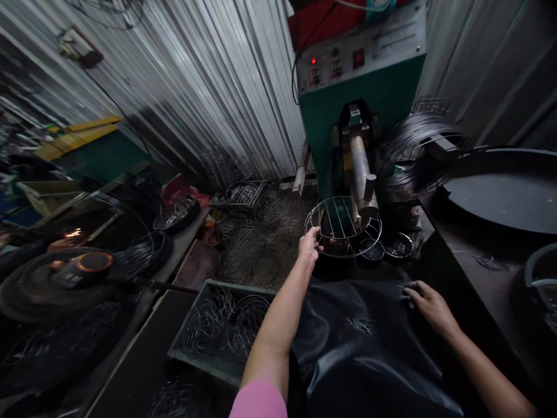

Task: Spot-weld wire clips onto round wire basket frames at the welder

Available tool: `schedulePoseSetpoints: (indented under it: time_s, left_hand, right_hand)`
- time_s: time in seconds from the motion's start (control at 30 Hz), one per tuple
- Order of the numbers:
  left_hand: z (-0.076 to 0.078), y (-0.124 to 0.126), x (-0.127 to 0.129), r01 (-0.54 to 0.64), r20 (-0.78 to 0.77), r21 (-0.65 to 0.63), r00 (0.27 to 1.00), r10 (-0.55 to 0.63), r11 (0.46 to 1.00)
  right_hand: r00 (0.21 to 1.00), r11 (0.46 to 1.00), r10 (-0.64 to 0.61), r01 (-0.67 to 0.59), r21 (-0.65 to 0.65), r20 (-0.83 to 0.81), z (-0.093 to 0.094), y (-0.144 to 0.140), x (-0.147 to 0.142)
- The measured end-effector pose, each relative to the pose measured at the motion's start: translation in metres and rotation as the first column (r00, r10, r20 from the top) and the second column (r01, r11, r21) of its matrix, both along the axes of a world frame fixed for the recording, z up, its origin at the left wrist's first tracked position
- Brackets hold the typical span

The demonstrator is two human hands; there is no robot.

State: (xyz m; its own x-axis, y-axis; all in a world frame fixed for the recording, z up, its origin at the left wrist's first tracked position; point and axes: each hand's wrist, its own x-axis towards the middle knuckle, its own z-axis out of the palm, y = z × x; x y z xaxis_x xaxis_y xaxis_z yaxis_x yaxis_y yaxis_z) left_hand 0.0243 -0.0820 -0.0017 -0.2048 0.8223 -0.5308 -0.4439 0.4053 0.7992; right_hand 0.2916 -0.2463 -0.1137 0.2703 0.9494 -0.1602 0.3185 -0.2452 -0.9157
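My left hand (310, 245) is stretched out to the round wire frame (343, 227), fingers curled over its near-left rim, so I have hold of it. The frame sits against the metal post (360, 174) of the green machine (369, 98), with some cross wires already laid over its ring. My right hand (429, 303) rests on the dark apron (361, 342) over my lap, to the right of the frame and nearer me, fingers pinched on thin loose wires (402, 286); more lie on the cloth. I judge the frame partly built, with wires left to add. Left of it and nearer me, a crate (209, 348) holds plain wire rings (230, 328).
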Motion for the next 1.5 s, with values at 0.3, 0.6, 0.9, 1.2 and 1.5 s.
schedulePoseSetpoints:
  time_s: [0.3,0.6,0.9,1.2,1.5]
  left_hand:
    - [0.002,-0.004,0.002,0.044,-0.002,0.105,0.999,-0.044,0.994]
    - [0.000,-0.007,0.009,-0.001,0.029,0.106,1.000,-0.003,0.994]
    - [-0.003,-0.006,0.012,-0.013,0.039,0.164,0.999,0.007,0.986]
    - [-0.005,-0.002,0.010,-0.018,0.022,0.136,1.000,0.015,0.991]
    - [0.001,0.004,0.013,-0.046,0.036,0.106,0.998,0.042,0.993]
  right_hand:
    - [0.931,0.989,-0.140,0.149,-0.001,-0.338,0.035,0.009,-0.020]
    - [0.973,0.941,0.143,-0.077,0.329,-0.181,0.097,0.063,-0.085]
    - [0.987,0.958,0.106,-0.068,0.280,-0.123,0.098,0.077,-0.084]
    - [0.978,0.943,0.130,-0.071,0.325,-0.163,0.094,0.081,-0.084]
    - [0.985,0.933,0.129,-0.082,0.350,-0.114,0.101,0.092,-0.081]
